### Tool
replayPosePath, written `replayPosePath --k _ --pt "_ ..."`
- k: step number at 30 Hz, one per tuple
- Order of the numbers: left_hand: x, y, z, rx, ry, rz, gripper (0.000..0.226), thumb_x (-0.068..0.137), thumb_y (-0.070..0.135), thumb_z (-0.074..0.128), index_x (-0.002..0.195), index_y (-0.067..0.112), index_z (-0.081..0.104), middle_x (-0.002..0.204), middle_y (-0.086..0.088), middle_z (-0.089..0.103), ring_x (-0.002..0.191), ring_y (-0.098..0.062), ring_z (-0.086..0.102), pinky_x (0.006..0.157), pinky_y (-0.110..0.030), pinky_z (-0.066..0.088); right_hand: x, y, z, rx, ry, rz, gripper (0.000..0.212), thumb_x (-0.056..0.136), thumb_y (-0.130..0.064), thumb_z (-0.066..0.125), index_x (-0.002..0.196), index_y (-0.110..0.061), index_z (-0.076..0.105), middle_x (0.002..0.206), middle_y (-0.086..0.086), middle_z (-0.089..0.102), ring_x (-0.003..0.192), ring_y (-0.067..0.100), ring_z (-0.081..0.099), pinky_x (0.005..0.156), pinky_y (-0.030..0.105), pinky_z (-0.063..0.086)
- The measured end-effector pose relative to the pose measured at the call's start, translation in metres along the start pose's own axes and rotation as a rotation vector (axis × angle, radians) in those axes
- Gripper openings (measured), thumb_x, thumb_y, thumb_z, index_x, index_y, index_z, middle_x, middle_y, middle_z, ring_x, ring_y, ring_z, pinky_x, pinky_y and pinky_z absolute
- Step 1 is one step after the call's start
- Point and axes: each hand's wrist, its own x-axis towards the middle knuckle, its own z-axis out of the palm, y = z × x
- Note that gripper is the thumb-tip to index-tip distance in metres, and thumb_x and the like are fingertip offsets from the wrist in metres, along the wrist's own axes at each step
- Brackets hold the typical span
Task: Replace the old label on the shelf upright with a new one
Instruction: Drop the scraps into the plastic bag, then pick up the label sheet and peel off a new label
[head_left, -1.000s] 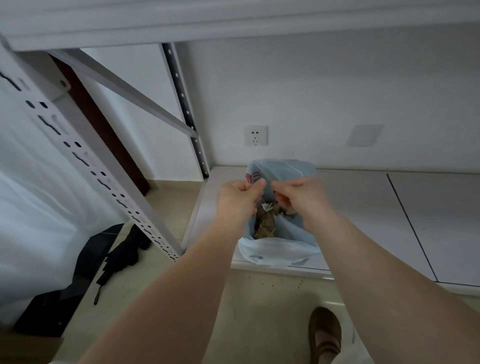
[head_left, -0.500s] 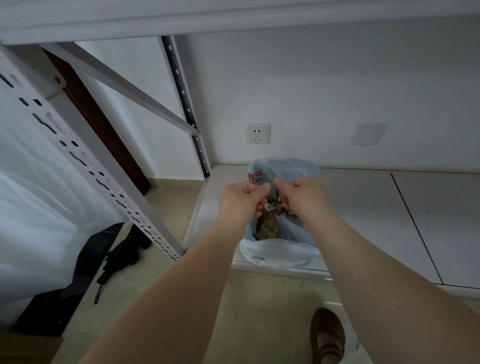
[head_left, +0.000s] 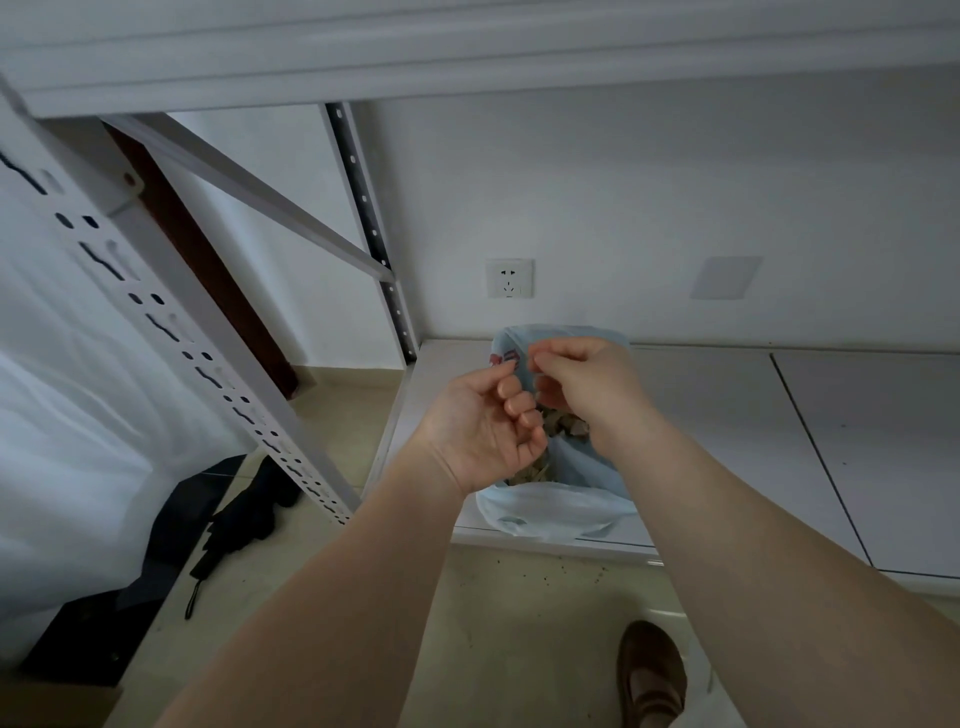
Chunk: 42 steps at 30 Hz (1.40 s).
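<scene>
My left hand (head_left: 480, 426) and my right hand (head_left: 587, 384) meet above a bin lined with a light blue plastic bag (head_left: 550, 514). The left palm is turned up with its fingers curled. Both hands pinch thumb to forefinger at the same spot, on a tiny scrap of the old label that is barely visible. Brown and pale scraps lie inside the bag below. The perforated white shelf upright (head_left: 171, 322) slants across the left, well away from both hands.
The bin stands on the white bottom shelf board (head_left: 753, 441). A rear upright (head_left: 363, 208) and a diagonal brace stand at the left back. Overhead runs a shelf beam (head_left: 467, 62). A black folded umbrella (head_left: 244, 514) and my brown shoe (head_left: 649, 670) are on the floor.
My left hand has rolled its palm upward and both hands have risen slightly over the bin, fingertips still together.
</scene>
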Motion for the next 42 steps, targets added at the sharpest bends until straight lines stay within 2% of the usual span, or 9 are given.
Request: replayPosePath --k 4,9,14,19,23,28,31,36,42 --pt "-0.008 0.002 0.005 0.011 -0.028 0.005 0.043 0.086 0.033 0.051 0.046 0.017 0.044 0.047 0.004 0.038 0.047 -0.012 0.041 0.060 -0.023 0.038 -0.009 -0.009 0.002 0.099 -0.181 -0.016 0.021 0.084 -0.024 0.068 0.088 -0.004 0.072 0.077 0.015 0.068 0.064 0.023 0.062 0.056 0.029 0.051" --pt "-0.018 0.006 0.011 0.070 -0.045 0.009 0.044 0.089 0.038 0.048 0.049 0.018 0.045 0.049 0.004 0.042 0.050 -0.012 0.044 0.055 -0.023 0.043 -0.022 -0.019 0.001 0.151 -0.246 -0.052 0.007 0.085 -0.014 0.068 0.085 -0.007 0.070 0.058 0.005 0.067 0.046 0.013 0.059 0.044 0.022 0.047" --pt "-0.036 0.013 0.022 0.105 -0.071 0.041 0.039 0.088 0.038 0.050 0.055 0.017 0.050 0.056 0.002 0.047 0.054 -0.012 0.046 0.056 -0.024 0.043 -0.032 -0.033 0.001 0.149 -0.201 -0.069 0.013 0.089 -0.016 0.062 0.081 -0.008 0.067 0.057 0.003 0.063 0.047 0.012 0.055 0.048 0.024 0.048" --pt "-0.061 0.024 0.036 0.285 0.038 0.204 0.015 0.091 0.016 0.057 0.084 0.012 0.069 0.069 0.001 0.059 0.062 -0.011 0.051 0.058 -0.024 0.049 -0.041 -0.053 0.008 0.012 0.032 -0.123 0.030 0.092 -0.027 0.055 0.066 -0.014 0.062 0.065 0.002 0.063 0.065 0.018 0.060 0.078 0.040 0.054" --pt "-0.088 0.028 0.048 0.512 0.237 0.434 0.008 0.085 0.018 0.070 0.084 0.010 0.068 0.083 -0.005 0.063 0.073 -0.014 0.053 0.073 -0.030 0.051 -0.058 -0.071 0.012 -0.072 0.073 -0.237 0.012 0.087 -0.014 0.061 0.078 -0.019 0.067 0.085 0.001 0.068 0.087 0.021 0.065 0.088 0.042 0.054" --pt "-0.125 0.035 0.059 0.731 0.396 0.824 0.014 0.087 0.022 0.067 0.075 0.015 0.064 0.069 0.006 0.056 0.067 -0.008 0.050 0.058 -0.013 0.039 -0.090 -0.101 0.014 -0.160 0.130 -0.434 0.012 0.086 -0.017 0.062 0.093 -0.024 0.067 0.087 -0.006 0.067 0.085 0.020 0.066 0.079 0.036 0.055" --pt "-0.148 0.044 0.075 0.962 0.446 1.041 0.026 0.084 0.008 0.063 0.102 0.026 0.065 0.096 0.011 0.058 0.086 -0.005 0.051 0.075 -0.015 0.039 -0.109 -0.135 0.010 -0.325 0.269 -0.696 0.010 0.086 -0.020 0.062 0.087 -0.021 0.071 0.076 -0.010 0.066 0.077 0.015 0.064 0.076 0.030 0.051" --pt "-0.173 0.078 0.107 1.194 0.696 1.530 0.031 0.084 0.024 0.054 0.114 0.025 0.063 0.121 0.004 0.060 0.120 -0.022 0.045 0.096 -0.026 0.028 -0.123 -0.197 -0.006 -0.571 0.509 -0.992 0.015 0.087 -0.022 0.056 0.093 -0.020 0.070 0.083 -0.003 0.069 0.080 0.019 0.061 0.072 0.030 0.046" --pt "-0.158 0.131 0.127 1.775 0.796 1.233 0.072 0.085 0.066 0.045 0.145 0.029 0.033 0.154 0.005 0.031 0.146 -0.020 0.014 0.116 -0.054 0.004 -0.105 -0.234 -0.011 -0.849 0.565 -0.915 0.027 0.087 -0.019 0.051 0.108 -0.024 0.068 0.109 -0.002 0.070 0.107 0.025 0.058 0.080 0.033 0.045"
